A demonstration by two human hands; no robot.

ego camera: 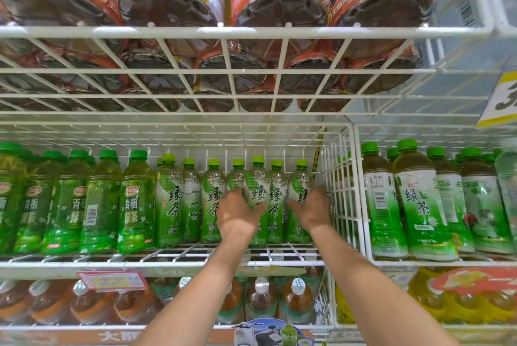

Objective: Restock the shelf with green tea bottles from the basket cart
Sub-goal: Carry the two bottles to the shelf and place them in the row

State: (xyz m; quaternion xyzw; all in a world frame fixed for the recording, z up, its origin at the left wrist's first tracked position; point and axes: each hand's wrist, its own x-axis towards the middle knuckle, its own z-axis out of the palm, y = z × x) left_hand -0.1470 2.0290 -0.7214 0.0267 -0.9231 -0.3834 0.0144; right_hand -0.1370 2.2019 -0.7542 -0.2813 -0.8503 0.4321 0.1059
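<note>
Both hands are up at the middle wire shelf, each on a bottle in the front row of green tea. The left hand wraps its fingers round the raised green tea bottle, whose cap stands a little higher than its neighbours', thumb across the label. The right hand grips the end green tea bottle, fingers slipped between it and the wire divider. The basket cart is out of view. The step in hand looks like seating and squaring these two into the row. To do it well, lower the raised bottle until its base sits flat across the shelf wires, not perched on one, then turn both so the labels face out like the rest. There is little room at the divider, so the right fingers should draw straight back toward the person to avoid snagging the mesh or tipping the bottle. Push only lightly; the row is packed close and a shove could topple bottles behind or nudge the green plum tea bottles to the left.
</note>
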